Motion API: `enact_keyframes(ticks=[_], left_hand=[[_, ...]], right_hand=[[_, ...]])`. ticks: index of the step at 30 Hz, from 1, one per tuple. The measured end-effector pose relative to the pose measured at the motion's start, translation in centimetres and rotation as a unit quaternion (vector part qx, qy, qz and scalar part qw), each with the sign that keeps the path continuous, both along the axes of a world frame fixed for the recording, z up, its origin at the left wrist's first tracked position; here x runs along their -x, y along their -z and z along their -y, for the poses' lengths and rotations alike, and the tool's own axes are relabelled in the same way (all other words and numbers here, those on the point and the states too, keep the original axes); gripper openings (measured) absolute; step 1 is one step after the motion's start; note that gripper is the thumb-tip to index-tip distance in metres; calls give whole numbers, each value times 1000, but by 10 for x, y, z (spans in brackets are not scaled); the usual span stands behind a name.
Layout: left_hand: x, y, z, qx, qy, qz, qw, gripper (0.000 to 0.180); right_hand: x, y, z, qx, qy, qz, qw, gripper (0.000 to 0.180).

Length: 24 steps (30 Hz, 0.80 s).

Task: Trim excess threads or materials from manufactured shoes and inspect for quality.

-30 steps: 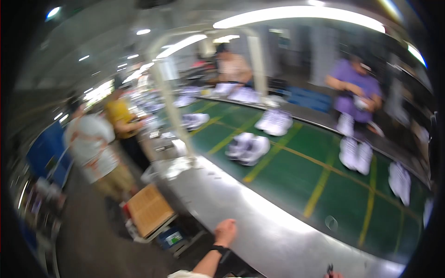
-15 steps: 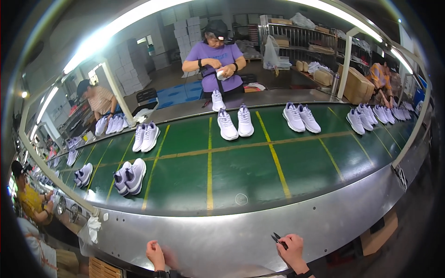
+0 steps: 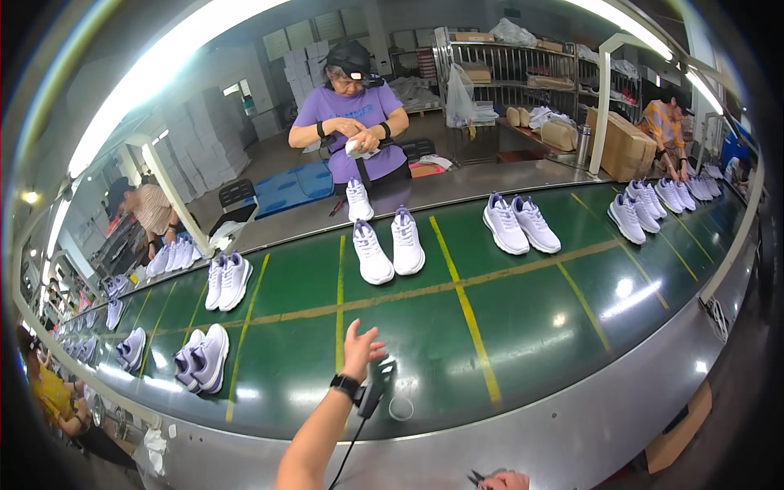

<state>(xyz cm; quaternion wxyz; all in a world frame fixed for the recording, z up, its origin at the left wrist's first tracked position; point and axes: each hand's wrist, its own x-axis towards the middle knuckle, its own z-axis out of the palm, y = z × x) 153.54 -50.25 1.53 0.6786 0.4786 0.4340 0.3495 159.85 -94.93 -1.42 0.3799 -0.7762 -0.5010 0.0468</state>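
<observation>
My left hand (image 3: 362, 349) reaches over the green conveyor belt (image 3: 425, 327) with its fingers spread and nothing in them. The nearest shoes ahead of it are a pair of white sneakers with lilac linings, the left sneaker (image 3: 373, 255) and the right sneaker (image 3: 407, 243), standing side by side. At the bottom edge my right hand (image 3: 508, 481) is closed around small black thread snips (image 3: 477, 476), their pointed tips showing. Part of that hand is cut off by the picture's edge.
Another sneaker pair (image 3: 521, 226) stands right of centre, and a pale lilac pair (image 3: 204, 359) at the near left. Across the belt, a co-worker in a purple shirt (image 3: 349, 122) handles a shoe. A metal edge (image 3: 539, 429) runs along my side. Lamp frames rise at both ends.
My left hand has moved forward from the metal edge to over the belt, fingers opening out. My right hand now sits lower in view, still holding the snips. The view has shifted.
</observation>
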Motion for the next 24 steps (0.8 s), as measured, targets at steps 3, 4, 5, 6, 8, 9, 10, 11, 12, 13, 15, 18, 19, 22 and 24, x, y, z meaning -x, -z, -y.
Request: enact_keyframes(ticks=[3,4,5,6,8,9,10,11,12,13,15,18,19,22,24], left_hand=[[-63,7,-36,17,-37,46,998,91],[-87,11,-46,26,-43,68,996,95],[-104,15,-58,34,-60,88,994,99],[-118,23,-71,35,-77,92,992,102],[-154,35,-83,51,-140,110,983,103],[-166,44,-93,53,-140,106,983,103],[-174,56,-106,24,-168,109,980,103],[-183,59,-114,-11,-194,109,975,104],[-190,60,-124,-14,-196,102,975,104],[-201,61,-129,-49,-229,118,965,105],[-210,64,-140,-92,-273,101,952,104],[-205,58,-137,-69,-244,138,957,100],[-194,63,-142,-76,-259,140,953,99],[-157,57,-108,-42,-225,112,967,97],[-113,54,-78,-6,-170,108,979,98]], right_hand=[[1,3,5,24,0,-14,1000,13],[1,4,8,28,3,-15,999,13],[1,5,10,44,4,-12,999,14],[0,4,11,61,4,-9,998,15],[-5,0,12,62,10,15,998,15],[-6,-2,12,59,11,41,997,16],[-7,-4,11,62,9,37,997,16],[-10,-6,13,63,-5,19,998,17],[-14,-6,13,64,-20,2,998,17],[-17,-3,15,66,-32,4,997,18],[-19,-3,17,79,-29,13,996,19],[-20,-6,17,88,-20,20,996,19],[-19,-6,15,86,-22,10,996,19],[-19,-10,12,84,-12,7,996,17],[-22,-8,15,84,-12,13,996,17]])
